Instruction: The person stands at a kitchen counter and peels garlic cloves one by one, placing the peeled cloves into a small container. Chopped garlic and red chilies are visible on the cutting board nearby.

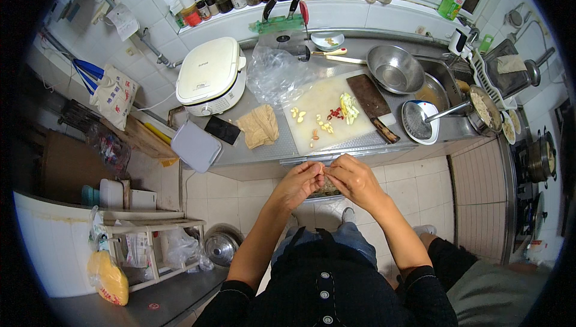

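Observation:
In front of my body, past the counter's edge, both hands meet fingertip to fingertip. My left hand [298, 185] pinches a small pale pinkish piece [321, 169], apparently a garlic clove. The fingers of my right hand [353, 179] grip its other side. Just beyond lies a white cutting board [299, 135]. It bears peeled garlic cloves [300, 116], cut garlic [326, 126], chopped red chili [335, 113], sliced scallion [348, 108] and a few brownish unpeeled cloves [315, 135]. A dark-bladed cleaver [366, 95] rests along the board's right side, its wooden handle [385, 130] towards me.
Left of the board are a tan cloth [258, 126], a black phone [222, 130] and a white cooker [209, 72]. To the right stand a steel bowl [396, 69], a white bowl with a ladle [420, 122] and the sink [438, 68]. Another person [490, 291] is close at my right.

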{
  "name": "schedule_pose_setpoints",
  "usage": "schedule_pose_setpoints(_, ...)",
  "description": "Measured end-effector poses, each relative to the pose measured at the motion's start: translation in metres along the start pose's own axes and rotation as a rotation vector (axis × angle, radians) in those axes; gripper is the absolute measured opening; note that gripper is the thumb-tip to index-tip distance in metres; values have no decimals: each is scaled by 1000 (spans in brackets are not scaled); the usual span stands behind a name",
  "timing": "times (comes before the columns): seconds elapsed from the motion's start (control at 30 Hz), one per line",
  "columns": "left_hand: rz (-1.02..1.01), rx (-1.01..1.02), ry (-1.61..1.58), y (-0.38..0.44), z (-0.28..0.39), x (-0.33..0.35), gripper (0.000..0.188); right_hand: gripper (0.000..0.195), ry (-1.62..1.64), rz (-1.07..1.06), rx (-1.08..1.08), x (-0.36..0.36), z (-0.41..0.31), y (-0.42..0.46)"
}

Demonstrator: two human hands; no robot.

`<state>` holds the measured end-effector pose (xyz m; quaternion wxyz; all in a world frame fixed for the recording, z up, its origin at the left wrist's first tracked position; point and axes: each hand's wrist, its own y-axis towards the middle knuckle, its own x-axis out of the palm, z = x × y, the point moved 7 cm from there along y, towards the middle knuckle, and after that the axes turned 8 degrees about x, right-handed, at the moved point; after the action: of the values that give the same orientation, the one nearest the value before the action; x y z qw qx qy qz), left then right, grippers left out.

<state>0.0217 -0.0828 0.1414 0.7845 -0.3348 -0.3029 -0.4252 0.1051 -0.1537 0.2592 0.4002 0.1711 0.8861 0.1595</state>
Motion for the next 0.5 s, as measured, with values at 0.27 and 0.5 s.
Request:
schedule_pose_setpoints(0.27,27,5,51,0,-3,-5,17,12,15,28,34,5,6,-1)
schedule_pose_setpoints(0.5,-37,-4,88,-1,-2,2,22,10,165,177,243,-1,24,-1)
